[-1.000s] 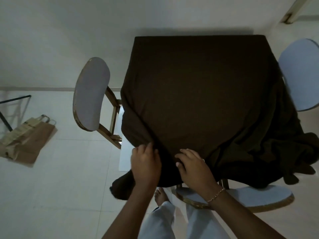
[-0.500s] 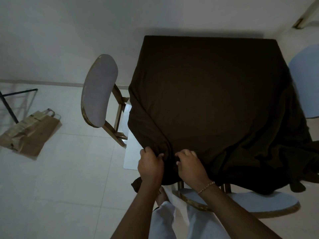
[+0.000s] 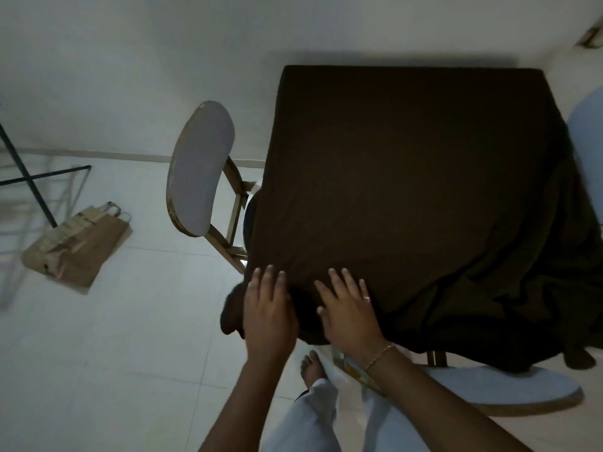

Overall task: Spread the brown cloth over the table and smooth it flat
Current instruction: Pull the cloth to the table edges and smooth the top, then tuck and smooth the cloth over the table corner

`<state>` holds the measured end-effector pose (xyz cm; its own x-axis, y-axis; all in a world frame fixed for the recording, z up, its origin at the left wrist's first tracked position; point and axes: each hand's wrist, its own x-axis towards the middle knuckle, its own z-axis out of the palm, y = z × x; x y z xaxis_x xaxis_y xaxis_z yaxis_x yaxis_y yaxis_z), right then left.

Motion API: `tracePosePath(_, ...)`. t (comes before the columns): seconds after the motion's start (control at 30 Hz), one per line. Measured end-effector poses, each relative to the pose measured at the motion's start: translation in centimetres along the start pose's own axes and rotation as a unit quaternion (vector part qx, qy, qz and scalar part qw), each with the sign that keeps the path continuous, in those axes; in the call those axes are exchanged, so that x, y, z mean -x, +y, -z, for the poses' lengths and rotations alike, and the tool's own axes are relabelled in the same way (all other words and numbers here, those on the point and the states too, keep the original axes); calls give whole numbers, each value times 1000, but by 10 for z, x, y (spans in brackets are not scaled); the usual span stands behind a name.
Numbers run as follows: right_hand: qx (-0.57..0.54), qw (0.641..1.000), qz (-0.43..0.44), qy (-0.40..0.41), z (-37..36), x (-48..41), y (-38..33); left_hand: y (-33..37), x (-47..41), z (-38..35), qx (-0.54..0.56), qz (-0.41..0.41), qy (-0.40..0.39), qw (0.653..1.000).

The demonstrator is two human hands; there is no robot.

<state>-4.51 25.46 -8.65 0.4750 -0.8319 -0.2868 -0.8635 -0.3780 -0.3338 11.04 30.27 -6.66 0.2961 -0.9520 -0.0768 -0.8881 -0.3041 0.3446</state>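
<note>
The dark brown cloth (image 3: 411, 177) covers the whole square table, so none of the tabletop shows. It lies flat across the middle and far side, and bunches in folds at the near right, hanging over the edge. A corner droops off the near left. My left hand (image 3: 269, 309) rests flat on that near left corner, fingers spread. My right hand (image 3: 349, 308) lies flat on the cloth just beside it, fingers apart, holding nothing.
A chair with a grey backrest (image 3: 199, 171) stands at the table's left side. Another grey chair (image 3: 502, 388) sits at the near edge under the cloth's overhang, and a third (image 3: 587, 138) at the right. A brown paper bag (image 3: 78, 243) lies on the tiled floor at left.
Both hands let go of the pinched cloth edge at the near left corner and now lie flat, fingers spread, on top of it. The view shifted right.
</note>
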Motion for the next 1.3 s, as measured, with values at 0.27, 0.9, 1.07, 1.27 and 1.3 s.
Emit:
tracePosePath(0.27, -11, 999, 31, 37, 2, 16, 20, -23, 13, -19, -89, 133, -89, 983)
tracePosePath(0.9, -48, 966, -252, 16, 69, 143, 295, 189, -31, -93, -198, -179, -267, 926)
tracePosePath(1.07, -26, 954, -231, 188, 91, 142, 318, 257, -42, -111, -90, -326, -237, 911)
tracePosePath(1.27, -118, 893, -435, 13, 91, 176, 369, 295, -34, -133, -188, -333, -322, 866)
tracePosePath(1.3, -125, 874, -469, 40, 94, 187, 378, 299, -36, -131, -178, -315, -319, 876)
